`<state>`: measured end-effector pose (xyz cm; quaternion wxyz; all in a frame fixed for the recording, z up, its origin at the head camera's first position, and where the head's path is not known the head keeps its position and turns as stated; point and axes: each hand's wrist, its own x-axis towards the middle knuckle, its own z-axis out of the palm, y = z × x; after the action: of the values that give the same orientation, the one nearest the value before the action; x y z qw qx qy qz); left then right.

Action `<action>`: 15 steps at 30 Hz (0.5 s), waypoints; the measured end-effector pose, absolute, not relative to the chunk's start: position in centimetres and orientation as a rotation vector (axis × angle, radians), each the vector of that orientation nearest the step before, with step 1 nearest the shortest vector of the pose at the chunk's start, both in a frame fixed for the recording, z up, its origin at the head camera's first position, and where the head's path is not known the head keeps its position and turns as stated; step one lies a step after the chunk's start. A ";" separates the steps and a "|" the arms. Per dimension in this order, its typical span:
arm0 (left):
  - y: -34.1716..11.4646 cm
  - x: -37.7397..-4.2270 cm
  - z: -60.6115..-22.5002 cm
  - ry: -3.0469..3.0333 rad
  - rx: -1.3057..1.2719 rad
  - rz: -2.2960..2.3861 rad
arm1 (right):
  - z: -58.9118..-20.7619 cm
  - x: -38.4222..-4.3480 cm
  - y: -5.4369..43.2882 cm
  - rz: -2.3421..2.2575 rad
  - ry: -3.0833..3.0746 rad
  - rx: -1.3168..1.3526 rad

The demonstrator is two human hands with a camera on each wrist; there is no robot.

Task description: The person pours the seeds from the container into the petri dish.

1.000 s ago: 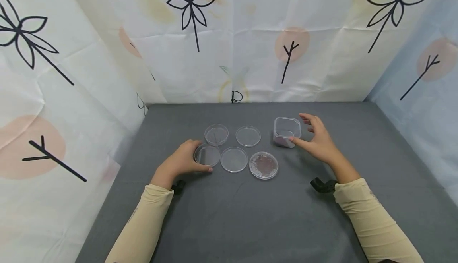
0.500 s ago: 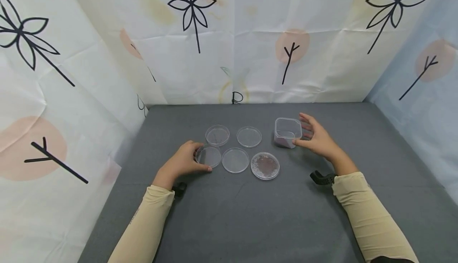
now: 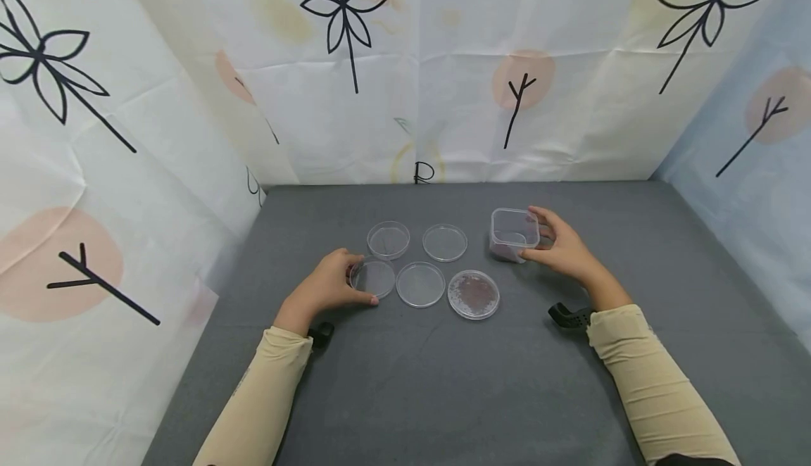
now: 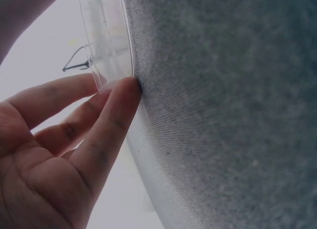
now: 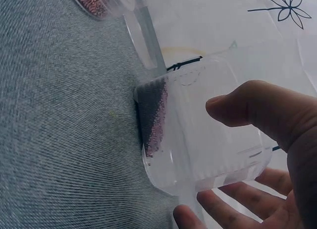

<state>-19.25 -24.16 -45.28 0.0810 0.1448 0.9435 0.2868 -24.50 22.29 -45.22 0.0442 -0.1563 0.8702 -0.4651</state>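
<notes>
My left hand [image 3: 326,288] holds a clear petri dish [image 3: 372,279] by its left rim, thumb in front and fingers behind. In the left wrist view the fingertips [image 4: 127,90] touch the edge of that dish. My right hand [image 3: 566,251] grips the right side of a clear square plastic container [image 3: 513,230], thumb at the near corner, fingers at the far side. The right wrist view shows small pinkish-purple grains [image 5: 157,122] heaped low in the container, which stands on the table. A dish [image 3: 474,295] with reddish-brown grains lies between the hands.
Several other clear dishes sit close together: one at the back left [image 3: 388,239], one at the back middle [image 3: 445,242], one in front [image 3: 421,284]. A grey cloth covers the table [image 3: 443,388]. Patterned white curtains [image 3: 456,121] stand behind and at both sides.
My right fingers have drawn in against the container's side. The left hand stays at its dish, and the dishes keep their places; the head view shifts slightly.
</notes>
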 end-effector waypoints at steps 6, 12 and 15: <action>-24.2 -19.2 -45.4 2.805 0.413 0.870 | -45.4 -24.2 22.2 -1.446 2.671 -0.462; -24.4 -19.1 -45.2 2.801 0.411 0.883 | -45.3 -24.2 21.6 -1.490 2.714 -0.438; -24.3 -19.2 -45.3 2.804 0.418 0.881 | -45.3 -24.1 21.3 -1.493 2.742 -0.403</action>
<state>-19.17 -24.30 -45.27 0.0865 0.1404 0.9410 0.2957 -24.06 21.28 -45.28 -0.0030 -0.1281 0.8710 -0.4742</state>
